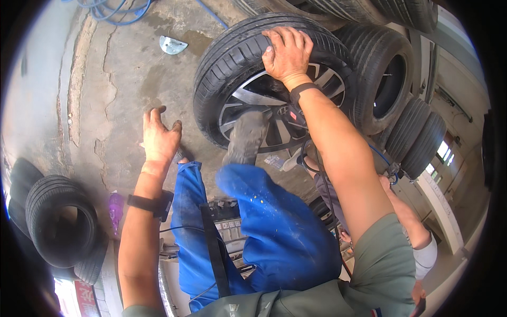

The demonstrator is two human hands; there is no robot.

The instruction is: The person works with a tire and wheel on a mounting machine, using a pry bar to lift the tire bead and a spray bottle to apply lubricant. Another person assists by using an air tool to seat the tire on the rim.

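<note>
A car wheel (259, 100) with a black tyre and a two-tone alloy rim stands tilted on the concrete floor in front of me. My right hand (288, 52) grips the upper part of its tyre, the fingers curled against the rubber. My left hand (159, 134) hangs in the air left of the wheel, fingers apart and holding nothing. One of my legs, in blue trousers (280, 211), is raised, and its blurred grey shoe (246, 136) is in front of the rim's lower part. Whether the shoe touches the rim, I cannot tell.
Loose tyres (377, 79) stand right of the wheel, others (60, 222) at the left. A metal half-disc (172, 45) lies on the floor near a blue hose (119, 16). A purple bottle (115, 211) is beside my left forearm. Another person's arm (404, 211) shows at the right.
</note>
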